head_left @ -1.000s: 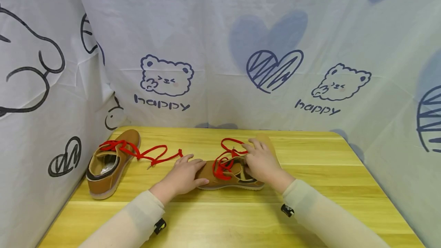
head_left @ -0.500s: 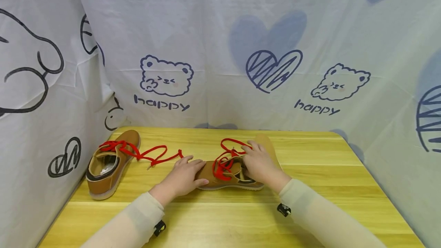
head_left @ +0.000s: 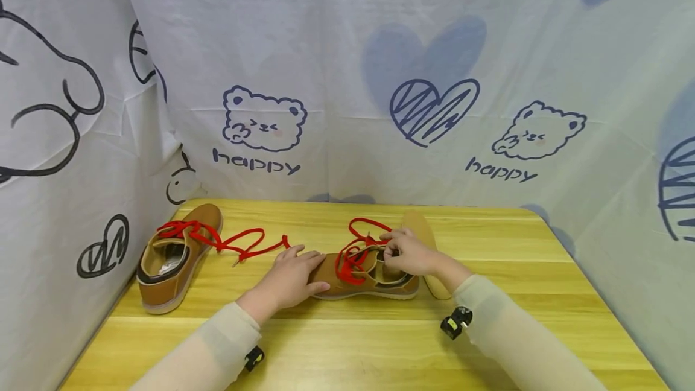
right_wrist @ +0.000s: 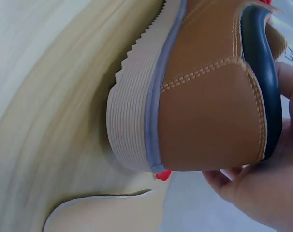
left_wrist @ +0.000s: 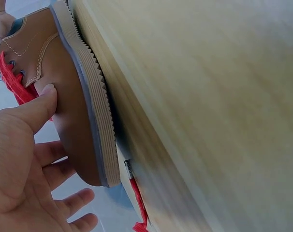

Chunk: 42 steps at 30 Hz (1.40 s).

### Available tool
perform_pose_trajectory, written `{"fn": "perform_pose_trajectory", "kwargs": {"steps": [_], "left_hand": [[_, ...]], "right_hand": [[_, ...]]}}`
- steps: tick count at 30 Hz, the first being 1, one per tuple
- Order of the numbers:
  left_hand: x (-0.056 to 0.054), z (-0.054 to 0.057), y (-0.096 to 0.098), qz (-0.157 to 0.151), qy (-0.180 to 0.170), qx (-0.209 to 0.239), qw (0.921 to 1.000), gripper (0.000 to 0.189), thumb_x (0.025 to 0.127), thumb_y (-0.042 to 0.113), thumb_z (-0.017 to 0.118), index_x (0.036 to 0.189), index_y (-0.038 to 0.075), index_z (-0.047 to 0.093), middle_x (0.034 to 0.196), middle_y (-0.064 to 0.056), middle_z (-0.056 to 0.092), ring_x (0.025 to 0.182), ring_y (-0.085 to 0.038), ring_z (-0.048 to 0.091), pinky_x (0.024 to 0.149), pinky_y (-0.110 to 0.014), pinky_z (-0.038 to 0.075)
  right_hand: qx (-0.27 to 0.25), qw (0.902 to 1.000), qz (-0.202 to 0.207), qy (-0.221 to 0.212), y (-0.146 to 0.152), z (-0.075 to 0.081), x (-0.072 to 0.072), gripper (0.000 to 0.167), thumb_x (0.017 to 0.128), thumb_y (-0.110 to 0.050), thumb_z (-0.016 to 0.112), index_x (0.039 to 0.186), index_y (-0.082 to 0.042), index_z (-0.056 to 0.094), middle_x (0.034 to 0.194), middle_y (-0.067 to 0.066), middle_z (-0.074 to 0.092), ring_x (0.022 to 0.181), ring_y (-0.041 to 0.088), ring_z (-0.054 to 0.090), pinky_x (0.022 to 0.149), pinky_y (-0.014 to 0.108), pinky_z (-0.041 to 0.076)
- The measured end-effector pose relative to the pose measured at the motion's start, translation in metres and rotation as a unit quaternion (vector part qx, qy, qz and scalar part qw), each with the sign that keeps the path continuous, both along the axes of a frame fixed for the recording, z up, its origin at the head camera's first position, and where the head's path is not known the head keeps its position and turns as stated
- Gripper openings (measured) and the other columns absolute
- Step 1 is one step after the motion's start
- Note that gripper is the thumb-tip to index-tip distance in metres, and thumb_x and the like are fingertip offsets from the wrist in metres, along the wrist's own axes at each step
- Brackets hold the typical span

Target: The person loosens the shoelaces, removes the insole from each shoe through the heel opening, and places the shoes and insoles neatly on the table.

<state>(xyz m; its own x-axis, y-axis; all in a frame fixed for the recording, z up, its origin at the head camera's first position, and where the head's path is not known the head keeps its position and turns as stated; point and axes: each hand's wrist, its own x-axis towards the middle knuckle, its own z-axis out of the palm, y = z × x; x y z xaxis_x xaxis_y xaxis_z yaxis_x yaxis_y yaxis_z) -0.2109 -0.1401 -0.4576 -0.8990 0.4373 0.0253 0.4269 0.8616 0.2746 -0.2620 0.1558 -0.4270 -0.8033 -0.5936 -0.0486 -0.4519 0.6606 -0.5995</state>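
Note:
A brown shoe [head_left: 326, 276] with red laces [head_left: 353, 264] lies across the middle of the table, toe to the left. My left hand [head_left: 288, 279] holds its toe; in the left wrist view the thumb [left_wrist: 47, 96] presses one side and fingers reach round the other. My right hand [head_left: 409, 253] is at the heel opening, fingers curled at the far collar. In the right wrist view, that hand [right_wrist: 267, 193] grips the dark collar [right_wrist: 262, 82]; part of its fingers is hidden behind the heel. A flat tan insole [head_left: 426, 240] lies just right of the heel, partly under the right hand.
A second brown shoe [head_left: 163, 294] stands at the table's left, its red lace [head_left: 252, 252] trailing toward my left hand. Patterned white cloth [head_left: 347, 137] hangs behind and at both sides of the wooden table [head_left: 353, 349].
My right hand has turned and its fingers have curled in at the shoe's collar, uncovering more of the insole. The left hand and the shoe stay almost where they were.

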Motion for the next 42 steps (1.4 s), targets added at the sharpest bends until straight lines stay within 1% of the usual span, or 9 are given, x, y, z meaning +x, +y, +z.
{"fn": "perform_pose_trajectory", "kwargs": {"steps": [9, 15, 22, 26, 31, 35, 37, 39, 42], "left_hand": [[0.0, 0.0, 0.001, 0.0, -0.007, -0.004, 1.0, 0.069, 0.093, 0.051, 0.067, 0.146, 0.009, 0.053, 0.148, -0.009, 0.052, 0.141, -0.044, 0.035, 0.115, -0.06, 0.023], [0.001, 0.003, 0.001, 0.0, -0.012, -0.002, 0.9999, 0.068, 0.093, 0.048, 0.068, 0.146, 0.009, 0.053, 0.148, -0.01, 0.052, 0.141, -0.044, 0.034, 0.114, -0.061, 0.024], [0.0, 0.001, 0.002, -0.001, -0.008, -0.006, 0.9999, 0.069, 0.093, 0.051, 0.066, 0.147, 0.01, 0.052, 0.148, -0.008, 0.052, 0.141, -0.043, 0.035, 0.114, -0.06, 0.024], [0.0, 0.0, 0.001, -0.001, -0.007, -0.004, 1.0, 0.069, 0.093, 0.05, 0.066, 0.147, 0.01, 0.052, 0.148, -0.009, 0.052, 0.141, -0.043, 0.035, 0.114, -0.061, 0.024], [0.001, 0.001, 0.001, -0.003, -0.007, 0.001, 1.0, 0.068, 0.093, 0.048, 0.067, 0.146, 0.008, 0.053, 0.147, -0.01, 0.052, 0.14, -0.044, 0.036, 0.113, -0.062, 0.025], [0.002, 0.002, 0.001, -0.003, -0.014, -0.001, 0.9999, 0.068, 0.094, 0.048, 0.066, 0.147, 0.008, 0.052, 0.149, -0.011, 0.051, 0.141, -0.044, 0.035, 0.114, -0.062, 0.025], [0.002, 0.003, 0.002, -0.001, -0.017, 0.0, 0.9998, 0.068, 0.094, 0.048, 0.066, 0.147, 0.008, 0.051, 0.149, -0.011, 0.05, 0.141, -0.044, 0.035, 0.114, -0.062, 0.025], [0.002, 0.003, 0.002, 0.0, -0.019, 0.003, 0.9998, 0.068, 0.094, 0.048, 0.066, 0.147, 0.008, 0.052, 0.149, -0.011, 0.051, 0.141, -0.044, 0.035, 0.114, -0.062, 0.025], [0.002, 0.003, 0.003, -0.001, -0.017, 0.006, 0.9998, 0.068, 0.094, 0.048, 0.067, 0.146, 0.008, 0.052, 0.148, -0.011, 0.051, 0.141, -0.044, 0.035, 0.114, -0.061, 0.025]], "right_hand": [[-0.12, 0.9814, -0.011, -0.149, 0.009, -0.007, -0.006, 0.023, 0.097, -0.011, 0.05, 0.078, -0.004, 0.06, 0.155, 0.029, 0.033, 0.143, 0.049, 0.027, 0.1, 0.05, 0.04], [-0.188, 0.9572, -0.019, -0.219, 0.015, -0.011, -0.009, 0.018, 0.097, -0.01, 0.05, 0.081, -0.009, 0.058, 0.157, 0.028, 0.03, 0.146, 0.048, 0.022, 0.115, 0.062, 0.022], [-0.263, 0.9255, -0.049, -0.268, 0.033, -0.004, -0.017, 0.024, 0.092, -0.01, 0.046, 0.073, -0.016, 0.059, 0.159, 0.026, 0.027, 0.147, 0.044, 0.018, 0.116, 0.051, 0.015], [-0.277, 0.9202, -0.051, -0.272, 0.043, -0.001, -0.02, 0.027, 0.09, -0.008, 0.045, 0.086, -0.012, 0.072, 0.158, 0.03, 0.024, 0.147, 0.046, 0.015, 0.117, 0.054, 0.01], [-0.269, 0.9237, -0.05, -0.268, 0.049, 0.002, -0.018, 0.04, 0.092, -0.008, 0.045, 0.123, 0.009, 0.064, 0.157, 0.03, 0.027, 0.139, 0.035, 0.032, 0.113, 0.044, 0.022], [-0.262, 0.919, -0.057, -0.289, 0.055, 0.006, -0.015, 0.058, 0.096, -0.016, 0.043, 0.149, 0.006, 0.04, 0.154, 0.032, 0.031, 0.113, 0.018, 0.058, 0.098, 0.03, 0.045], [-0.252, 0.9197, -0.062, -0.294, 0.059, 0.008, -0.015, 0.062, 0.096, -0.018, 0.043, 0.153, 0.003, 0.035, 0.153, 0.032, 0.034, 0.107, 0.023, 0.064, 0.092, 0.033, 0.052], [-0.231, 0.9287, -0.068, -0.282, 0.064, 0.009, -0.015, 0.062, 0.095, -0.019, 0.044, 0.153, 0.001, 0.036, 0.155, 0.029, 0.033, 0.12, 0.03, 0.06, 0.101, 0.04, 0.048], [-0.194, 0.9458, -0.063, -0.252, 0.071, 0.009, -0.016, 0.058, 0.095, -0.018, 0.046, 0.148, 0.004, 0.043, 0.158, 0.025, 0.031, 0.142, 0.042, 0.035, 0.116, 0.053, 0.027]]}}
